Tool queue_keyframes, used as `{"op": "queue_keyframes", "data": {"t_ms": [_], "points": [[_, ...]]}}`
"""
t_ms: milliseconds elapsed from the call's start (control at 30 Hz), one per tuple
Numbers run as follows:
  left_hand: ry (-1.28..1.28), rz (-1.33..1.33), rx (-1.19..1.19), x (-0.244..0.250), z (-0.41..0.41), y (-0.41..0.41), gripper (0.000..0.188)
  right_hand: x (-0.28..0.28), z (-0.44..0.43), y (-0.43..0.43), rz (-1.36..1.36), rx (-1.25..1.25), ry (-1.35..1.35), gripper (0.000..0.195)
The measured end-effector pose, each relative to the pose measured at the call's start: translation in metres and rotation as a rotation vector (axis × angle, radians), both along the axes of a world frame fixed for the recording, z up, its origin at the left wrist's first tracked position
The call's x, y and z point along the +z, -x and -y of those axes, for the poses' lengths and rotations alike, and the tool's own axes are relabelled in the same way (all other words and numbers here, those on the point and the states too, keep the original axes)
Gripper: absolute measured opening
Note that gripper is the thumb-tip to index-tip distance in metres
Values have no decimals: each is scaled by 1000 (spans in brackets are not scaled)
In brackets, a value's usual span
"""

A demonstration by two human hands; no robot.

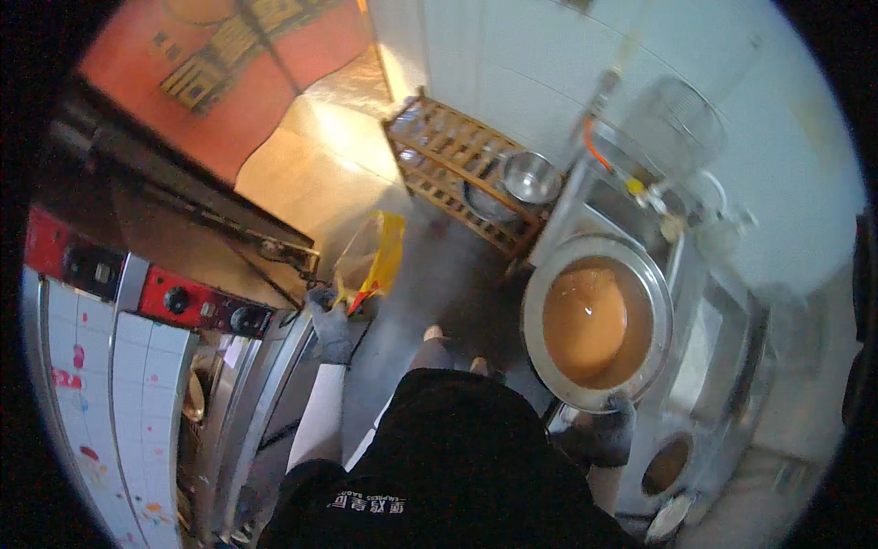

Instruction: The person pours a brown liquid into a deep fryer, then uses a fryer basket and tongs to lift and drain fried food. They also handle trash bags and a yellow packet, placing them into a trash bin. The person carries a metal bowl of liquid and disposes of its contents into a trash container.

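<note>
My left hand [332, 331], in a grey glove, is closed on the lower edge of a yellow and clear plastic bag [385, 250] with a red mark. The bag stands up from the fingers above the dark floor. On the right, a large round metal pan [537, 322] with a wide rim holds orange-brown liquid [588, 322]. At the pan's near rim is my right hand [610, 424] in a dark glove, gripping the edge. Its fingers are blurred and partly hidden.
A slatted wooden rack [459, 154] against the wall holds metal bowls [531, 177]. A steel sink counter [706, 357] with a tap [651, 199] runs along the right. Left are red control panels with knobs [177, 300] and a tiled front [137, 370].
</note>
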State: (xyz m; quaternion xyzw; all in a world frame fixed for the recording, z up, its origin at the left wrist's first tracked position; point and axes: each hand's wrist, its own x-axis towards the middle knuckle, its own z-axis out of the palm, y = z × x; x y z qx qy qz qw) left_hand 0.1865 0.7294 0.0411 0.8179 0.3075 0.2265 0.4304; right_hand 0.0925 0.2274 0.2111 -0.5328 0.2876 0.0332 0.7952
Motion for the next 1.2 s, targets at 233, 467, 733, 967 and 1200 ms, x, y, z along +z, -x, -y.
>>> {"op": "queue_keyframes", "data": {"t_ms": [233,467,733,967,1200], "points": [[301,76,20,41,-44,-88,23,-62,-77,-198,-64,74,-231,5],[126,-87,5,41,-121,-183,25,-80,-189,-360,-148,364,-285,12],[859,48,83,92,-155,-306,51,-78,-346,-524,-99,742,-349,11],[987,-80,281,62,-224,-371,47,-115,-465,-663,-65,1179,-175,11],[1199,59,584,76,-266,-402,37,-137,-587,-780,-273,1446,-241,10]]}}
